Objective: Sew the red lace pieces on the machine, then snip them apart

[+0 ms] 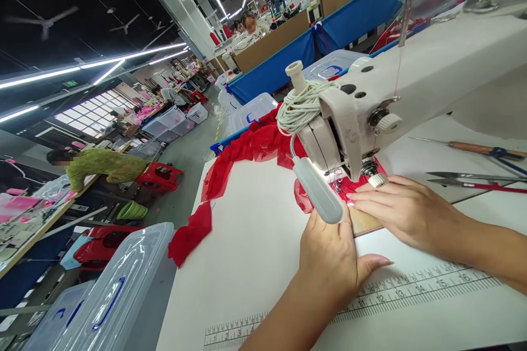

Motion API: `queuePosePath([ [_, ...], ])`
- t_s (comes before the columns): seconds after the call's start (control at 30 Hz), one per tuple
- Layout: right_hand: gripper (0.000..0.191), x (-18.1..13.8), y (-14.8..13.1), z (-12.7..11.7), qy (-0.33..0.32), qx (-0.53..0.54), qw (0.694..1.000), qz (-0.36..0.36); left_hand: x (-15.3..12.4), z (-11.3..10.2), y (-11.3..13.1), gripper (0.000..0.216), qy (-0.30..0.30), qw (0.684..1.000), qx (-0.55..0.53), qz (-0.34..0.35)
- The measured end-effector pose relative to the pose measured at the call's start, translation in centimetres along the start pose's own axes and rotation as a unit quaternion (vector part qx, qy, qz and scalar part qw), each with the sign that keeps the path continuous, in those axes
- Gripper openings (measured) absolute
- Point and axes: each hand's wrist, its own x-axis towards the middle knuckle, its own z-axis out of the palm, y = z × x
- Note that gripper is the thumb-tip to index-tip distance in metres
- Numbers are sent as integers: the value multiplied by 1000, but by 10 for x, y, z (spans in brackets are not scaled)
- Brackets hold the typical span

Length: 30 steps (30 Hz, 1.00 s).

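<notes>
- Beneath the head of a white industrial sewing machine (444, 71), close by the presser foot (338, 185), taken as clock centre: red sheer fabric (352, 184).
- At six o'clock: left hand (329, 252), palm down, thumb spread wide from the fingers, fingertips partly hidden behind the grey lamp (319, 192).
- At four o'clock: right hand (411, 214), fingers stretched out, tips at the fabric's near edge; thumb out of sight, so cannot tell about any pinch.
- From nine to eleven o'clock, along the far edge of the white tabletop (242, 241): gathered red strip (251, 145), with its end toward eight.
- At eleven o'clock, on the machine head: coiled pale cord (302, 107).
- Toward three o'clock: wooden-handled awl (473, 147), then black-bladed scissors (469, 178) just beside.
- From seven to four o'clock, across the near side: ruler scale (420, 288).
- At eight o'clock, beside the table: lidded clear plastic bin (132, 263).
- At nine o'clock, well apart: person in green (105, 167), on a red plastic stool (158, 178).
</notes>
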Motion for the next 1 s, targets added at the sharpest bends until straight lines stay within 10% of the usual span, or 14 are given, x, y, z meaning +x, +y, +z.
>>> queuePosePath([
  [1.0, 48, 8, 4, 2, -20, -16, 999, 23, -5, 6, -9, 82, -70, 994, 80, 20],
])
